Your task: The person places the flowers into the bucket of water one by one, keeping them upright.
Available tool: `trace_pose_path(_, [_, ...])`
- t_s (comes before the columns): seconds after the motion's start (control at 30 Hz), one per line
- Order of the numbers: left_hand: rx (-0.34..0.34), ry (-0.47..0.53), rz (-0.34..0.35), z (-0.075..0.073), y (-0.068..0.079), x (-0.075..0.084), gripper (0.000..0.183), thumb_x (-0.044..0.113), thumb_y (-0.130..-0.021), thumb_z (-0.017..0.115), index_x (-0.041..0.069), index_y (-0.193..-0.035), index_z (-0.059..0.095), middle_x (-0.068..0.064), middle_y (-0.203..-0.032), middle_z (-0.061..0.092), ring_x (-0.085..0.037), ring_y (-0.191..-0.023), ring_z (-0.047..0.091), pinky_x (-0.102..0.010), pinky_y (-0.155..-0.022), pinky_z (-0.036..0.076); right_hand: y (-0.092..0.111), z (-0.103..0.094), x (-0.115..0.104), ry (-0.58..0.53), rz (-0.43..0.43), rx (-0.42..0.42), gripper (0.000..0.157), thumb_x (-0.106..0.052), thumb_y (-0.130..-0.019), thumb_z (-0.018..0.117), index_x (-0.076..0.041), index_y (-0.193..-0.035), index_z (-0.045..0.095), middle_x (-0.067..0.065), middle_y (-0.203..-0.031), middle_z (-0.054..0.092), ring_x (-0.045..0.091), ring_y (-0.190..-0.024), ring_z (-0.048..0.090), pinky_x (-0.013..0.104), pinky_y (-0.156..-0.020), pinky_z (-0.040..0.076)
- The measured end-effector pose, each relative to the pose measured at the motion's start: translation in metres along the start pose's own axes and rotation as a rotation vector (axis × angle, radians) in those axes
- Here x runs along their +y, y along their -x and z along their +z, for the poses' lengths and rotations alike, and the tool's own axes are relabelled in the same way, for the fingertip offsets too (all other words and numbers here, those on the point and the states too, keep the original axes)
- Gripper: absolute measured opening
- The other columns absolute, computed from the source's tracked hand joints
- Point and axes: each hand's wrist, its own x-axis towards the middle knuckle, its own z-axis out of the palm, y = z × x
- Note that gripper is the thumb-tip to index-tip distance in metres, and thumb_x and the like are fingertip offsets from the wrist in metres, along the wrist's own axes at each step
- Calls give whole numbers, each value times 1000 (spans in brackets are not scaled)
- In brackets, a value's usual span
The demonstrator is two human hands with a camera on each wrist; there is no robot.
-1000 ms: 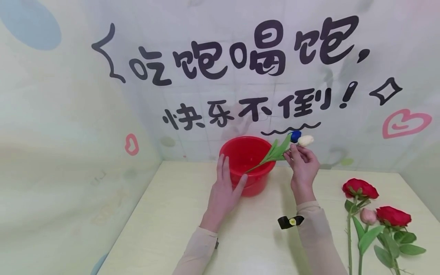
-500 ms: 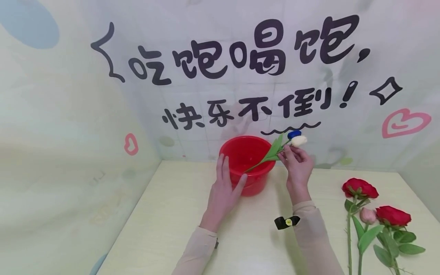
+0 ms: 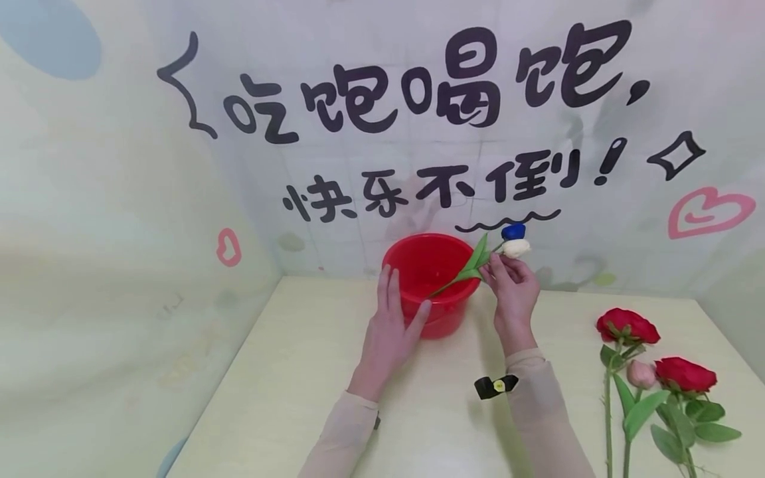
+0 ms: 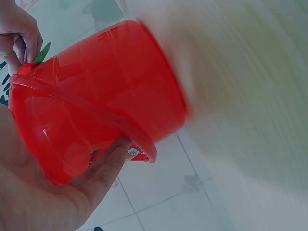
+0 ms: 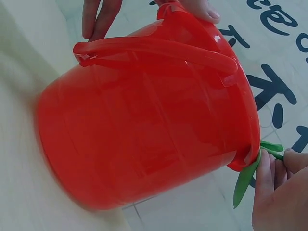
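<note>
My left hand [image 3: 391,332] lies against the red bucket [image 3: 439,322], straight fingers on its left side and thumb spread at the front rim. In the left wrist view, the fingers [image 4: 108,168] reach along the wall beside the lowered red handle [image 4: 82,103]. Right of the bucket, my right hand [image 3: 515,292] pinches the stem of an artificial tulip spray near its blooms. A blue tulip head [image 3: 513,232] and a white tulip head [image 3: 516,248] stick out above the fingers. The green leaves [image 3: 472,265] cross the right rim, and the stem slants down inside the bucket.
Two red artificial roses [image 3: 627,326] and a pink tulip [image 3: 641,374] lie at the right of the pale table [image 3: 287,398]. Behind the bucket stands a wall [image 3: 358,252] with black lettering. A second wall [image 3: 137,299] runs along the left.
My right hand has moved left and slightly down, bringing the tulips closer to the bucket. The left hand and bucket have stayed in place.
</note>
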Motion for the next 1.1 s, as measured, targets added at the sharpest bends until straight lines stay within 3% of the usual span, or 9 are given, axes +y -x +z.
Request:
trace_pose_path(0.13, [-8,0,-13,0,0,0,103,54,-96,72,18,-170,11,0,-173,19,-27,-120,66,-42,-91,62,0,0,-3,0,30,-6,21,-9,-96,77,1,-112,69,5,-92,70,13,-81,72,28,-82,62])
trace_pose_path(0.33, [-15,1,-28,4,5,-2,101,58,-97,68,19,-170,10,2,-173,18,-24,-109,69,-40,-90,63,3,-4,-3,32,48,-26,34,-12,-97,76,7,-124,65,5,-95,72,13,-84,73,28,-85,61])
trace_pose_path(0.8, [-4,-2,19,-3,-3,0,103,55,-96,71,17,-170,11,1,-173,19,-24,-115,67,-39,-91,62,3,-2,-3,30,-21,-37,21,-4,-98,74,4,-116,67,7,-95,73,11,-79,73,27,-82,62])
trace_pose_path(1.1, [-5,-4,-5,-2,0,-3,102,56,-96,70,18,-170,11,1,-174,17,-24,-114,67,-39,-91,62,5,-2,-1,47,-13,-65,25,-6,-99,73,5,-121,65,6,-96,73,11,-81,74,27,-83,62])
